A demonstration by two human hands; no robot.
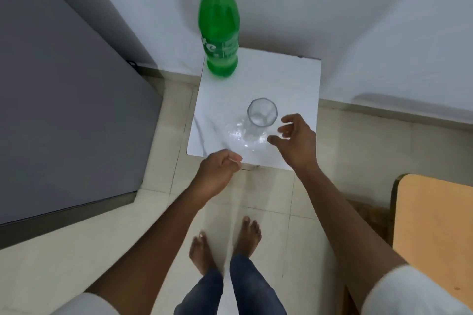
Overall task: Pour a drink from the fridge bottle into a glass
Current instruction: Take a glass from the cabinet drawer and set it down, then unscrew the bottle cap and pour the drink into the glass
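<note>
A green plastic bottle (219,25) with a blue cap stands upright at the far left corner of a small white table (289,79). A clear empty glass (261,116) stands upright near the table's front middle. My right hand (294,139) hovers just right of the glass with fingers spread, close to it but apart from it. My left hand (220,174) is at the table's front edge, fingers curled into a loose fist, holding nothing that I can see.
A grey fridge (64,100) with its door closed fills the left side. White walls stand behind and to the right of the table. A tan wooden surface (435,233) is at the right edge. My bare feet (225,243) stand on the tiled floor.
</note>
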